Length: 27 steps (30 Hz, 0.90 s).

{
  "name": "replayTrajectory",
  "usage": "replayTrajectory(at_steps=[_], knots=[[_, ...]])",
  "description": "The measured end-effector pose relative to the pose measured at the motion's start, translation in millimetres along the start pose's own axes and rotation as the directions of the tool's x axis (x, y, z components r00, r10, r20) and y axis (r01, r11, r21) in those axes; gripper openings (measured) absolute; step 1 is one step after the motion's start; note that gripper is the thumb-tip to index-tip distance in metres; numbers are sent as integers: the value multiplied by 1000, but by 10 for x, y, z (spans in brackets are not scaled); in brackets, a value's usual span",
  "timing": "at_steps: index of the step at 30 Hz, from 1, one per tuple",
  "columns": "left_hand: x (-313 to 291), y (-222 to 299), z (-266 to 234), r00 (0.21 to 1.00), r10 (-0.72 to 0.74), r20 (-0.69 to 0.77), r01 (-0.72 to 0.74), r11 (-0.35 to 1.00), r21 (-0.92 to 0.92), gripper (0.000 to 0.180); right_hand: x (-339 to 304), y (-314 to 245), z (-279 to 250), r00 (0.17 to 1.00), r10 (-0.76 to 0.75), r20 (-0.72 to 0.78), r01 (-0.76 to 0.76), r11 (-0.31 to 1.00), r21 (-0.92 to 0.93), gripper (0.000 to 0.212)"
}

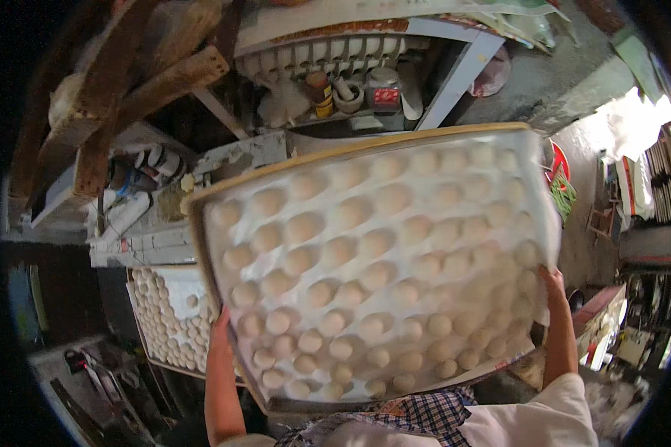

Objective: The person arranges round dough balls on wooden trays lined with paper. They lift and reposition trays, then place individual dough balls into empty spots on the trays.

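Observation:
A large shallow wooden tray, lined with a pale sheet, is held up in front of my body. Rows of round, pale dough balls cover it, a little smeared by motion. My left hand grips the tray's left side, and my right hand has hold of the right side. Both hands are closed on the rim, with most of the fingers hidden at the edge or beneath. The tray is tilted in the view, its right far corner higher up than its left one.
A second tray of dough balls lies lower left. Behind my tray stand a shelf with a mortar and jars, plus a white workbench. Wooden beams jut in at upper left. A red basin sits on the floor at right.

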State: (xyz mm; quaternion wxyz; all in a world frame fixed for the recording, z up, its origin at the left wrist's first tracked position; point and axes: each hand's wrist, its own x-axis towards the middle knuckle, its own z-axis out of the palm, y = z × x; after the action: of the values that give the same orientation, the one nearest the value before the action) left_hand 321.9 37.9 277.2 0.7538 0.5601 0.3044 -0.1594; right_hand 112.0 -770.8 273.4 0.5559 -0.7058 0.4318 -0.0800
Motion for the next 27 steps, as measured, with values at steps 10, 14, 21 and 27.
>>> replayTrajectory(at_steps=[10,14,21,27], knots=[[1217,-899,2148,965,-260,-25,248,880,404,54,-175,1016,-1745,932,254,-258,-281,957,-76,60],[1598,-1355,2192,966,-258,-6,232,858,458,57,18,1917,-2204,951,260,-169,-261,965,13,52],[1751,-1450,2160,985,-170,-41,172,890,422,51,219,2209,-1108,857,427,-287,-445,895,2,55],[1982,-1604,1862,955,-272,-116,296,895,334,70,1248,2553,-778,922,349,-166,-367,926,-89,53]])
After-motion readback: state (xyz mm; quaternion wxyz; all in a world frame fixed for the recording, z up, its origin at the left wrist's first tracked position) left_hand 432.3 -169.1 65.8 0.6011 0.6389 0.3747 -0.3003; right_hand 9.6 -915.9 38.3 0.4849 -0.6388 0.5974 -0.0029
